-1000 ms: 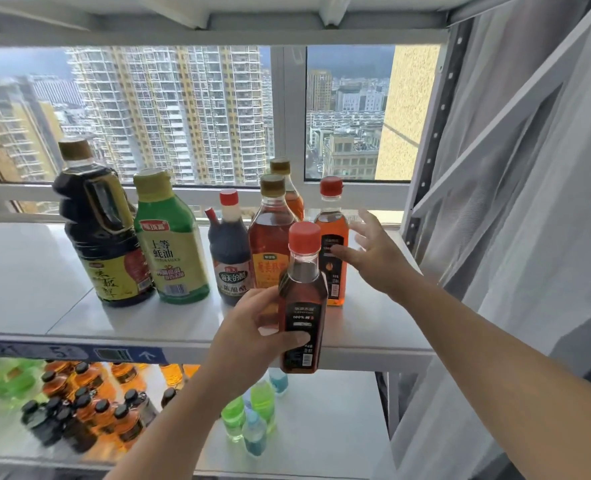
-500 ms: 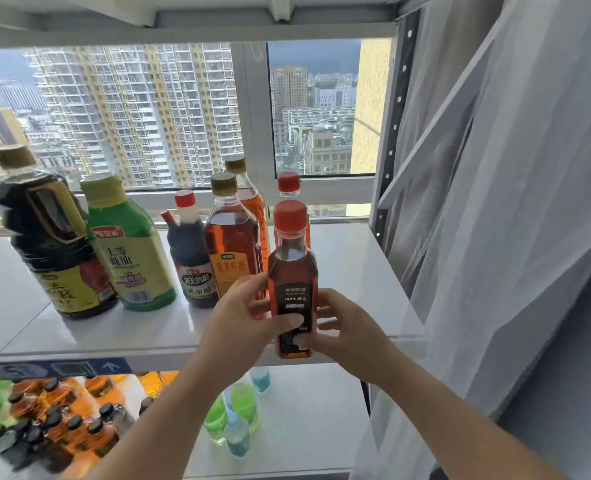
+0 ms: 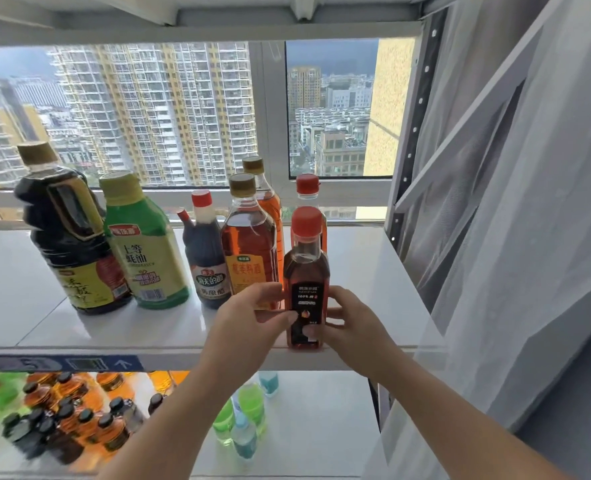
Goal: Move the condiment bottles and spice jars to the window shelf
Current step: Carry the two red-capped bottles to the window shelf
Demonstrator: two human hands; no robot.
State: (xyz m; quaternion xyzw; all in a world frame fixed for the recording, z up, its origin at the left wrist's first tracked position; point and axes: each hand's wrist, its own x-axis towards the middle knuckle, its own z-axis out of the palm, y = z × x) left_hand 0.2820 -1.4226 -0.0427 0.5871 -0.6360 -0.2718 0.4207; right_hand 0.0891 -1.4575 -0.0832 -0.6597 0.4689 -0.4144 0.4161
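Item in hand: small red-capped bottle [image 3: 306,271] of dark reddish liquid, upright, at the front edge of the window shelf [image 3: 373,271], at the right end of the row.
Seating: base level with the shelf's front lip; whether it bears fully on the surface cannot be told.
Left hand [image 3: 249,317]: fingers curled against the bottle's left side, thumb tip on the label front; gripping.
Right hand [image 3: 351,320]: fingers wrapped round the right side, thumb pressed low on the label; gripping.
Reason for double hold: judged to steady a narrow bottle so close to the lip and to keep its label facing outward.
Row already shelved: soy sauce jug [image 3: 69,237], green bottle [image 3: 145,251], dark vinegar bottle [image 3: 207,258] and amber bottle [image 3: 249,247], all with labels facing outward. Behind them stand a rear amber bottle [image 3: 268,202] and a rear red-capped bottle [image 3: 307,184].
Placement logic: bare shelf lies to the right; the bottle is judged to need setting further back.
Risk: toppling off the front if released here.
Lower shelf [image 3: 322,427]: many small bottles, blurred.
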